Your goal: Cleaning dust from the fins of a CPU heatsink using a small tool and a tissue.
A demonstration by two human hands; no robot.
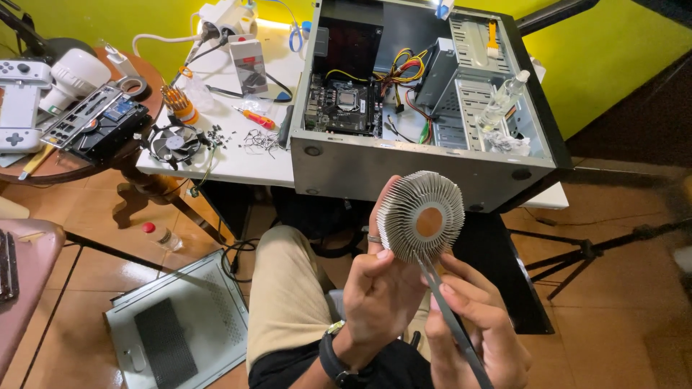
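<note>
Brown round side surface [43,167], far left: white game controller [17,101], metal I/O plate [85,115] on a black drive, roll of tape [133,86].
Floor, lower left: grey case side panel [176,328] lying flat on the orange tiles, small bottle with a red cap [160,235] just above it.
White surface [238,162]: black case fan [173,142] at the left edge, loose screws [216,135] beside it, orange-handled screwdriver [254,117], orange bit holder [178,104], power strip [216,29] at the back.
Computer case [404,169]: lying open on the white surface, motherboard [344,104] inside with the bare processor socket showing, yellow and red cables to its right, clear bottle [502,99] leaning in the drive bay.
Your left hand [378,292]: closed around the left edge of the heatsink, thumb on the front, ring on one finger, watch on the wrist.
Heatsink [422,215]: round, silver fins, copper core facing you, held up in front of the case, above your lap.
Your right hand [479,331]: pinching a thin grey flat tool [450,320], its tip touching the heatsink's lower edge.
</note>
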